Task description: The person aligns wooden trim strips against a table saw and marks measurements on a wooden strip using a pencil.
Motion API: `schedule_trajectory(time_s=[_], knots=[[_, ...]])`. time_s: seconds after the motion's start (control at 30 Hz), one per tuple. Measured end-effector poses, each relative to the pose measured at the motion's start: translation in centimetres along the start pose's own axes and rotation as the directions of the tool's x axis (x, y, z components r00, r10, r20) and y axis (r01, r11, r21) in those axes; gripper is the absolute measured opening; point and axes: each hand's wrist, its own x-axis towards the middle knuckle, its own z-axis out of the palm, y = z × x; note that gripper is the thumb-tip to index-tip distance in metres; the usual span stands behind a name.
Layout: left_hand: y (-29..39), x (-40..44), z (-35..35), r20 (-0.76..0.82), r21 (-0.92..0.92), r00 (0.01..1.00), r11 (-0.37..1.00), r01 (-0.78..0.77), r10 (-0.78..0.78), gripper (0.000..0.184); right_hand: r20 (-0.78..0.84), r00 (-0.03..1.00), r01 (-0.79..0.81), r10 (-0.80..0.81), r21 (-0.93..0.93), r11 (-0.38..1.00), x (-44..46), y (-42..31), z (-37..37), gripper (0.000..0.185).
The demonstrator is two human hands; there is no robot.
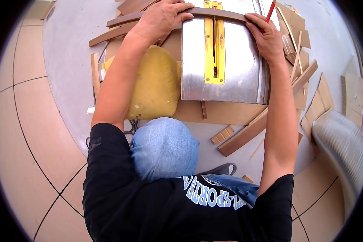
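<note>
A long brown wooden strip (pixel 230 15) lies across the far part of a metal table saw top (pixel 240 72). Its middle passes over the yellow blade insert (pixel 209 54), where a thin saw blade (pixel 215 38) shows in the slot. My left hand (pixel 162 19) grips the strip left of the metal top, thumb and fingers closed about it. At the strip's right end, my right hand (pixel 267 38) pinches it near the top's right edge. A red pencil (pixel 270 11) sticks up from between the fingers of that same hand.
A yellow rounded machine body (pixel 155 82) stands left of the saw top. Brown boards (pixel 246 133) and wood offcuts (pixel 222 134) lie about the floor, with cardboard (pixel 318 101) to the right. A silvery foil roll (pixel 339 137) lies at far right. My bent knee (pixel 165 147) is close by.
</note>
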Motion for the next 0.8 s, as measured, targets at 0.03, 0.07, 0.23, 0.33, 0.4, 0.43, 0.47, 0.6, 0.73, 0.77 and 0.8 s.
schedule_trajectory(time_s=[0.03, 0.07, 0.23, 0.33, 0.4, 0.43, 0.47, 0.6, 0.73, 0.77, 0.8], knots=[[0.0, -0.1, 0.1, 0.001, -0.001, 1.0, 1.0, 0.0, 0.0, 0.036, 0.001, 1.0, -0.005, 0.005, 0.006, 1.0, -0.1, 0.0, 0.0, 0.026], [0.1, -0.2, 0.1, 0.001, -0.007, 1.0, 1.0, 0.001, -0.001, 0.036, 0.001, 1.0, -0.006, 0.006, 0.006, 1.0, -0.1, 0.0, -0.1, 0.026], [0.5, -0.6, -0.1, 0.026, -0.022, 0.999, 0.999, 0.025, -0.025, 0.036, 0.013, 1.0, 0.007, -0.007, 0.03, 1.0, -0.2, 0.0, -0.2, 0.026], [0.5, -0.6, -0.1, 0.023, -0.019, 1.0, 1.0, 0.015, -0.015, 0.036, 0.009, 1.0, 0.021, -0.021, 0.031, 0.999, 0.0, -0.1, -0.2, 0.027], [-0.5, -0.2, 0.4, -0.067, 0.05, 0.997, 0.998, -0.043, 0.046, 0.035, -0.001, 1.0, 0.006, -0.006, -0.024, 1.0, 0.4, -0.1, 0.2, 0.028], [-1.0, 0.1, 0.5, -0.068, 0.048, 0.997, 0.998, -0.039, 0.042, 0.035, -0.012, 1.0, -0.015, 0.014, -0.079, 0.997, 0.4, -0.1, 0.3, 0.03], [-1.7, 0.4, 0.4, -0.05, 0.029, 0.999, 0.999, -0.016, 0.018, 0.035, 0.002, 1.0, -0.026, 0.026, -0.094, 0.995, 0.5, -0.1, 0.4, 0.031], [-3.3, 0.7, 0.1, -0.077, -0.018, 0.996, 0.999, -0.034, 0.033, 0.033, 0.014, 0.999, 0.033, -0.032, -0.104, 0.994, 0.8, 0.4, 0.6, 0.031], [-3.7, 0.3, 0.1, -0.094, -0.015, 0.991, 0.995, -0.095, 0.093, 0.033, 0.014, 0.998, 0.07, -0.069, -0.074, 0.995, 0.6, 0.3, 0.6, 0.029], [-3.7, 0.2, 0.1, -0.093, -0.016, 0.991, 0.995, -0.097, 0.095, 0.033, 0.019, 0.998, 0.068, -0.067, -0.06, 0.996, 0.5, 0.2, 0.5, 0.028], [-3.6, 0.0, 0.1, -0.108, -0.019, 0.989, 0.994, -0.108, 0.105, 0.034, 0.018, 0.998, 0.065, -0.064, -0.06, 0.996, 0.5, 0.3, 0.4, 0.028]])
